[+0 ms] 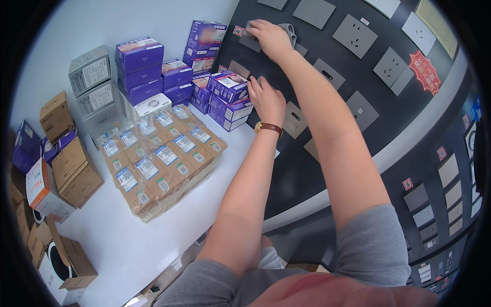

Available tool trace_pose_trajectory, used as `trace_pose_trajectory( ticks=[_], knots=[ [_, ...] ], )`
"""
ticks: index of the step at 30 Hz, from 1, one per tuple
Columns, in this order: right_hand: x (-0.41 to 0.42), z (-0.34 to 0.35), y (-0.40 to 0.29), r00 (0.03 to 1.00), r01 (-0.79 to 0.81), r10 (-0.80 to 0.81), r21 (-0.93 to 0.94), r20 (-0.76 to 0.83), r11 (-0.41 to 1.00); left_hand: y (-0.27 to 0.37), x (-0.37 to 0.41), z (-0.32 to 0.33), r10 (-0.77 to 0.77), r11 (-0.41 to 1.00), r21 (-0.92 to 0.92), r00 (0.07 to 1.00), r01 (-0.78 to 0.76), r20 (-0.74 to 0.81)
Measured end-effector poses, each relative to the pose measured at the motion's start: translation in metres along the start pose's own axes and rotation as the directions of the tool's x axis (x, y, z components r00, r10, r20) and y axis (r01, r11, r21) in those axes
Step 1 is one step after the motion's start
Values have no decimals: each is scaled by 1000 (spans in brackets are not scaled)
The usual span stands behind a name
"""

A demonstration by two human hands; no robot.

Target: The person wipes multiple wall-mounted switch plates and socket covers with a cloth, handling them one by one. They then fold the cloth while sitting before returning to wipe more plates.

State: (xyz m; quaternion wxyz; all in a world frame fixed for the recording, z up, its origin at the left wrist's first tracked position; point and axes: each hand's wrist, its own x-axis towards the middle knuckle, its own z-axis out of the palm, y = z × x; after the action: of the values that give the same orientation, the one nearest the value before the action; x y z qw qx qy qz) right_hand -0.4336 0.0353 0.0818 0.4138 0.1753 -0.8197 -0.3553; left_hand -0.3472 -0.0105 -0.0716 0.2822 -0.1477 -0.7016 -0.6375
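Observation:
My right hand [270,38] is raised at the top centre, pressed over a grey cloth [288,32] against a grey wall plate [250,43] on the dark display panel. The cloth shows on both sides of the hand. Lower and to the left, my left hand [267,100], with a brown-strapped watch [269,127] on its wrist, has its fingers spread beside a purple box [229,86] at the end of a stack. Whether its fingertips touch the box or the panel behind cannot be told. Nothing is seen held in it.
On the white table [184,234] lies a plastic-wrapped block of brown cartons [165,157]. Purple boxes [140,69] and grey boxes [92,76] stand along the wall. Opened cartons [74,257] are at the left. Socket plates [355,36] and switch plates [329,75] project from the panel.

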Motion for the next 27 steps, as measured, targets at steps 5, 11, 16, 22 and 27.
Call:
trace_pose_trajectory(
  ticks=[5, 11, 16, 22, 27],
  knots=[
    [-27, 16, -23, 936, 246, -259, 84, 239, 966, -4, -6, 9, 27, 997, 79, 1000, -27, -2],
    [-42, -20, 2, 906, 342, -335, 16, 258, 939, 1, -12, 3, 58, 993, 98, 995, -66, 81],
    [-61, -78, 35, 945, 266, -235, -114, 229, 957, 9, -19, 1, 136, 982, 110, 975, -156, 175],
    [-112, -142, 59, 959, 194, -166, -105, 228, 975, 24, -32, -2, 132, 977, 123, 948, -174, 291],
    [-160, -192, 60, 966, 124, -100, -86, 239, 989, 33, -60, -13, 163, 970, 107, 913, -217, 374]
  ],
)
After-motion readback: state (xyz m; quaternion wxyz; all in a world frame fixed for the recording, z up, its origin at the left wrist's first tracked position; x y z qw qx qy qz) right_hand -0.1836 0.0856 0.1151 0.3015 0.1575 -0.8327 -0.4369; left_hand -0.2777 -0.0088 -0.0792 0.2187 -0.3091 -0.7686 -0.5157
